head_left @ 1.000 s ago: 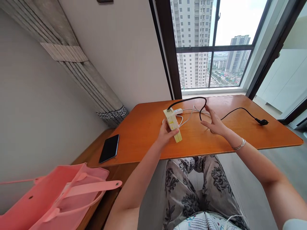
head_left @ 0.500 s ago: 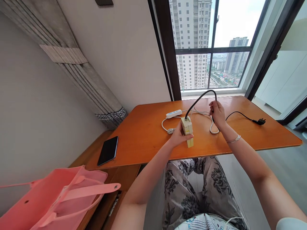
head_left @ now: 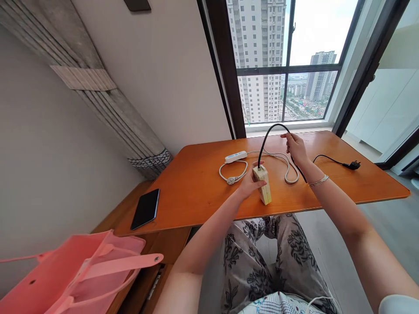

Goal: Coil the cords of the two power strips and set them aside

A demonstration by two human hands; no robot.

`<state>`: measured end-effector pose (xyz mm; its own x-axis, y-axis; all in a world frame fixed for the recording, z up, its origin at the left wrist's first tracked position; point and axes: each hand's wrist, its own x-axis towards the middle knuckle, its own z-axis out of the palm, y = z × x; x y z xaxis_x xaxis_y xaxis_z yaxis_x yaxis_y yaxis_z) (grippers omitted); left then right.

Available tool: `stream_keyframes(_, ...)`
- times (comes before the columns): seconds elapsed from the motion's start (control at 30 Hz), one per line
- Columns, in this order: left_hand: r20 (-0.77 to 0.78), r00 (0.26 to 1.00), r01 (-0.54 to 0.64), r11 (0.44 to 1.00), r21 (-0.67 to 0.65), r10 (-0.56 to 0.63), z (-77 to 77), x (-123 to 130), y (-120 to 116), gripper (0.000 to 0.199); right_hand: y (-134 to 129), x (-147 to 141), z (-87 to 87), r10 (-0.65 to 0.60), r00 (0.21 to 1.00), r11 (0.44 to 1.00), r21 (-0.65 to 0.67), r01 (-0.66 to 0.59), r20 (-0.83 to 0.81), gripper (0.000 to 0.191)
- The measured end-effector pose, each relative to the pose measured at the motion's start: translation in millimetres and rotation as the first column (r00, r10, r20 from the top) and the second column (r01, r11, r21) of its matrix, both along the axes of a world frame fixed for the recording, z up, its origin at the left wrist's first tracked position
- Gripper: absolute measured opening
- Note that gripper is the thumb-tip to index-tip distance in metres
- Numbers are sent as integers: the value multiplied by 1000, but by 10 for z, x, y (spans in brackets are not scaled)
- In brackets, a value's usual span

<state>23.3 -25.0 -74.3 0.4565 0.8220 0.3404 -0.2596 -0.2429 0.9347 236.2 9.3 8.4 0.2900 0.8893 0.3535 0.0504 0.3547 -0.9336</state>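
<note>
My left hand [head_left: 251,183] is wrapped round a cream-coloured block [head_left: 263,185], a power strip by its look, held upright near the front edge of the orange-brown table [head_left: 196,183]. A black cable [head_left: 266,138] leaves the block's top and arches over to the right. My right hand [head_left: 295,147] pinches that cable, which runs on behind the wrist to a black plug [head_left: 354,165] lying at the right. Behind the block, a small white power strip [head_left: 236,157] lies with its white cord [head_left: 292,168] looped and its round white plug [head_left: 231,180] to the left.
A dark tablet [head_left: 145,209] lies at the table's left end. The open pink bag [head_left: 78,270] stands at the lower left, close to wooden drawers. Behind the table are a window and a gathered grey curtain [head_left: 111,109]. My legs are below the front edge.
The block has shifted slightly right and nearer the front edge in my left hand, turning a little. The black cable's arch is rounder, and my right hand has moved slightly.
</note>
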Motion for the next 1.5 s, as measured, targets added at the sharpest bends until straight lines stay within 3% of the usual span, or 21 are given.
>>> stream_keyframes(0.13,49,999,3,1000,1,-3,193,-23,29,65,-6,21,23,5,999,1000,11,-6,39,37)
stream_keyframes(0.27,-123,992,-11,993,121,26,521,-17,-23,44,-52,13,33,22,998,1000,2,-22,60,41)
stream_keyframes(0.37,-146,988,-16,976,216,49,749,22,-114,43,-63,-32,13,58,995,998,-31,-56,78,42)
stream_keyframes(0.5,-27,999,28,993,118,-25,886,76,-200,48,-105,-169,-127,222,945,970,-147,-191,240,40)
stream_keyframes(0.57,56,998,-19,999,50,16,885,74,-187,49,-190,-224,-245,327,855,942,-208,-263,403,43)
stream_keyframes(0.73,213,964,-165,986,20,157,839,-67,-60,42,-610,-93,-586,474,463,878,-364,-312,749,65)
stream_keyframes(0.83,201,961,-199,980,24,190,829,-172,-39,38,-907,109,-747,326,313,939,-266,-220,892,69)
stream_keyframes(0.9,147,969,-206,978,26,200,822,-206,-54,35,-1073,214,-792,164,310,982,-126,-137,936,57)
stream_keyframes(1.03,34,987,-162,985,61,160,793,-165,-84,36,-1275,267,-689,-94,284,990,119,-73,954,40)
stream_keyframes(1.17,14,990,-138,980,146,138,765,-29,-136,39,-1340,168,-436,-179,247,955,229,-189,952,34)
stream_keyframes(1.33,-79,996,-31,977,209,49,773,108,-294,38,-1376,18,-136,-189,304,888,294,-353,934,32)
stream_keyframes(1.5,-185,983,49,983,175,-16,813,117,-392,43,-1341,-41,76,-31,441,828,270,-492,897,26)
